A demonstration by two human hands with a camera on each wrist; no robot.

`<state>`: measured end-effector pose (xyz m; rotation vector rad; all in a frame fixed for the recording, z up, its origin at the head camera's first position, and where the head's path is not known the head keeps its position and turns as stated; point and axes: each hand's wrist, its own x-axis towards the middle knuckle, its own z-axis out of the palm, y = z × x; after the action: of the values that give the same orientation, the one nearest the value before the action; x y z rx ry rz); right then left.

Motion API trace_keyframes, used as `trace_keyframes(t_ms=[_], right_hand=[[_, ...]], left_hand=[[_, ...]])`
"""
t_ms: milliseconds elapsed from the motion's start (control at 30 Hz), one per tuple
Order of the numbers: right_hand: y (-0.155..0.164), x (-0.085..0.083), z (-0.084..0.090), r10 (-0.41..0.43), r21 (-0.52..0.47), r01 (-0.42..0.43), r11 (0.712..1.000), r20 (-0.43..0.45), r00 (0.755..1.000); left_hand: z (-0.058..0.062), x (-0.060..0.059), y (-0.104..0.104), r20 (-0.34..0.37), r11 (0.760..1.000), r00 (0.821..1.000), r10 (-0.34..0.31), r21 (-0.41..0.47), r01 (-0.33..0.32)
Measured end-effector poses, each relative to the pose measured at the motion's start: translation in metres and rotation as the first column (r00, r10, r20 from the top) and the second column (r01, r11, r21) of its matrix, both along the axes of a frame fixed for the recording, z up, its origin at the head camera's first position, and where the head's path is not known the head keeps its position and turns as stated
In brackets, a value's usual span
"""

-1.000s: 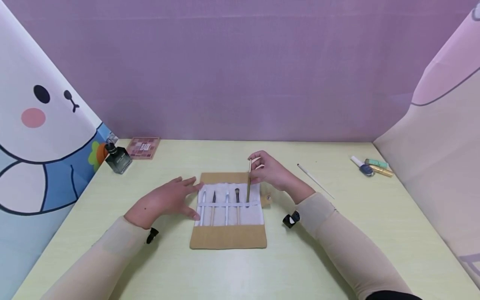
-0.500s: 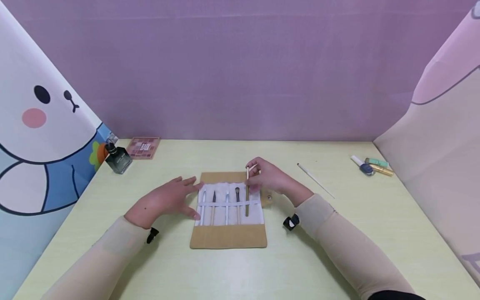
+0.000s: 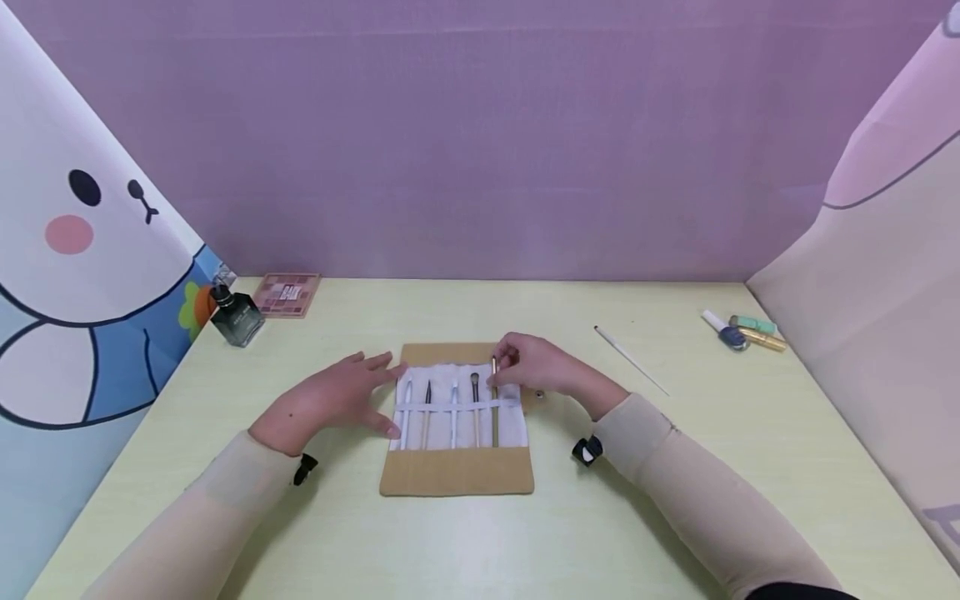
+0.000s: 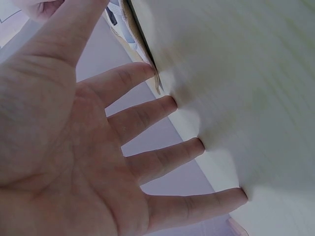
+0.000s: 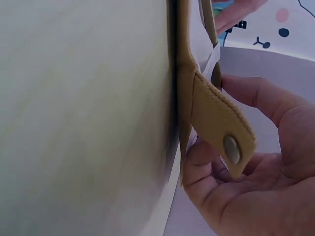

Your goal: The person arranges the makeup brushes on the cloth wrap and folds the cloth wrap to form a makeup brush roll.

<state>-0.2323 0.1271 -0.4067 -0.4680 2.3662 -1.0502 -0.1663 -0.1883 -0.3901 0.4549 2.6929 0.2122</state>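
Observation:
A tan fabric brush roll (image 3: 457,473) with a white lining lies unfolded on the table. Several slim makeup brushes sit side by side under its white elastic band. At the right end, my right hand (image 3: 531,365) pinches the upper part of a gold-handled makeup brush (image 3: 495,425), which passes under the band; its top is partly behind the fingers. In the right wrist view the roll's snap tab (image 5: 224,125) hangs in front of the curled fingers. My left hand (image 3: 333,404) spreads its straight fingers at the roll's left edge, fingertips resting on the table in the left wrist view.
A thin white stick-like brush (image 3: 632,360) lies right of the roll. Several small cosmetic tubes (image 3: 753,325) lie at the far right. A dark perfume bottle (image 3: 237,317) and a pink checked palette (image 3: 287,296) are at the back left. A purple backdrop (image 3: 480,150) rises behind the table.
My right hand has come down toward me, sliding the gold-handled makeup brush further under the elastic band until its lower end is near the tan flap. My left hand has stayed in place.

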Motion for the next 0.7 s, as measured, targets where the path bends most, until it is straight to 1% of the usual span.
trace_keyframes(t_ms=[133,267,400,700], right_hand=[[-0.0012,0.0031,0.0012,0.064,0.079,-0.057,0.995,-0.080,0.995],[-0.0020,0.0050,0.0010,0.129,0.113,-0.116,0.987,-0.121,0.984],[-0.0023,0.0059,0.0014,0.156,0.125,-0.141,0.982,-0.123,0.980],[-0.0023,0.0056,0.0001,0.179,0.130,-0.165,0.978,-0.113,0.977]], left_hand=[[-0.0018,0.0002,-0.0012,0.001,1.000,1.000,0.003,0.002,-0.003],[-0.0028,-0.0001,-0.0013,0.001,1.000,1.000,0.005,0.003,-0.005],[-0.0027,-0.0006,-0.0003,-0.001,1.000,1.000,0.003,0.003,-0.003],[-0.0031,-0.0005,-0.0005,0.000,1.000,1.000,0.004,0.000,-0.004]])
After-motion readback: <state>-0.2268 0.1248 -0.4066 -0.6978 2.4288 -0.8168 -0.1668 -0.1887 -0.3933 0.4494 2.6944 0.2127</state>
